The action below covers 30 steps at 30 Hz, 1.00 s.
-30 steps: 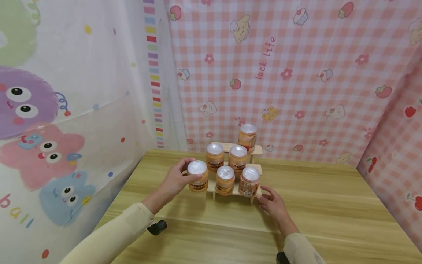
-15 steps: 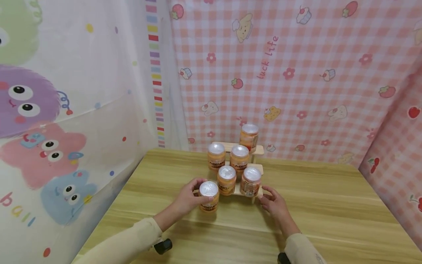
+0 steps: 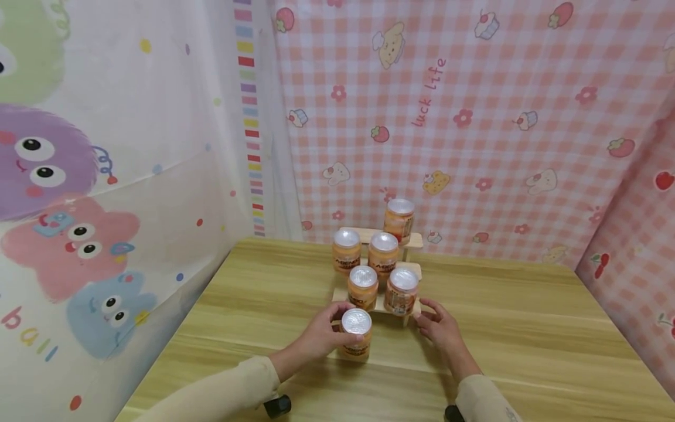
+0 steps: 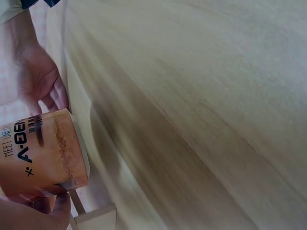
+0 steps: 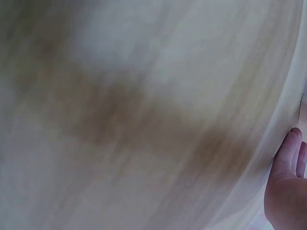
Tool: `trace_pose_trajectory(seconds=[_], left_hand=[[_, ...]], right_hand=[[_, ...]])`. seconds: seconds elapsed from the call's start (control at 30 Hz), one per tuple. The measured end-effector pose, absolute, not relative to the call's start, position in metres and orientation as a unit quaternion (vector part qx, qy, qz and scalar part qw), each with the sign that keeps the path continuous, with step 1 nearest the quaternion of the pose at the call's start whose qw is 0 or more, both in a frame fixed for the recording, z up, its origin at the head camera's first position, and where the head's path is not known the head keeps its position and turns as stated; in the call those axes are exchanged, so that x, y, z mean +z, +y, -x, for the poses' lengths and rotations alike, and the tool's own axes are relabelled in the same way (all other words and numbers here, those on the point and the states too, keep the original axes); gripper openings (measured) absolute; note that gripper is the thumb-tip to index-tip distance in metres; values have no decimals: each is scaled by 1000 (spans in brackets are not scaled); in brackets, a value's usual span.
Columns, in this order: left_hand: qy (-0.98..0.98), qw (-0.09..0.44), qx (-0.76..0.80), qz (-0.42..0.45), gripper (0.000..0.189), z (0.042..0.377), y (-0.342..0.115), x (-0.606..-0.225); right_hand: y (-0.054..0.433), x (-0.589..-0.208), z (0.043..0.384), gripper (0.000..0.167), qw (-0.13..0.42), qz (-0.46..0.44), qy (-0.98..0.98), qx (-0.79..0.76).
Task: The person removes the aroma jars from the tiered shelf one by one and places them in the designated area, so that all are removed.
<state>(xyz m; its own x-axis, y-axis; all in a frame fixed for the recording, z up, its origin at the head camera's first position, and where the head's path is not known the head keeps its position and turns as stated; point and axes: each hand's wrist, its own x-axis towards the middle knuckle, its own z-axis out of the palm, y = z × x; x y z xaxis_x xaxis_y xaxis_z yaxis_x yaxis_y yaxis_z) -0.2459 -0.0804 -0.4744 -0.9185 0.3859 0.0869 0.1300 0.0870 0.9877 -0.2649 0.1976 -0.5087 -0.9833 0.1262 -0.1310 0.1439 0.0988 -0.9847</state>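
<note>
My left hand (image 3: 319, 337) grips an orange can (image 3: 356, 334) with a silver lid, thumb on the near side, in front of a small wooden stepped stand (image 3: 413, 269). In the left wrist view the same can (image 4: 43, 158) shows dark lettering, and a shadow falls on the table beside it. At the stand's right front end, my right hand (image 3: 443, 334) touches the lowest step with relaxed fingers. Matching cans stand on the steps: one can (image 3: 399, 223) on top, a pair with a left can (image 3: 346, 252) in the middle, and two below, including a right can (image 3: 402, 293).
The stand sits on a wood-grain table (image 3: 506, 328), near its back edge. A pink checked cloth (image 3: 464, 152) hangs behind, and a white cartoon-printed cloth (image 3: 174, 205) borders the left side. The right wrist view mostly holds blurred tabletop (image 5: 144, 115).
My left hand has carried its can from the stand's left side toward me and to the right, in front of the lowest step. The right hand stays at the stand's end.
</note>
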Motion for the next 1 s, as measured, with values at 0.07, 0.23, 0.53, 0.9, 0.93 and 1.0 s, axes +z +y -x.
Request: trace_pose_trajectory(seconds=[0.07, 0.23, 0.53, 0.9, 0.93, 1.0], left_hand=[[732, 95, 650, -180, 56, 247, -77, -476], [738, 87, 642, -191, 55, 249, -73, -481], [733, 98, 647, -185, 60, 247, -74, -485], [732, 45, 649, -203, 46, 256, -80, -459], [731, 40, 649, -207, 45, 259, -79, -452], [730, 25, 649, -215, 45, 265, -77, -437]], right_hand=[[197, -507, 265, 46, 5, -89, 740, -667], [196, -506, 264, 45, 2, -87, 738, -670], [197, -508, 263, 45, 2, -91, 742, -664], [197, -510, 262, 44, -5, -86, 742, -665], [197, -510, 262, 44, -5, -85, 742, -665], [197, -508, 264, 44, -4, -85, 741, -666]])
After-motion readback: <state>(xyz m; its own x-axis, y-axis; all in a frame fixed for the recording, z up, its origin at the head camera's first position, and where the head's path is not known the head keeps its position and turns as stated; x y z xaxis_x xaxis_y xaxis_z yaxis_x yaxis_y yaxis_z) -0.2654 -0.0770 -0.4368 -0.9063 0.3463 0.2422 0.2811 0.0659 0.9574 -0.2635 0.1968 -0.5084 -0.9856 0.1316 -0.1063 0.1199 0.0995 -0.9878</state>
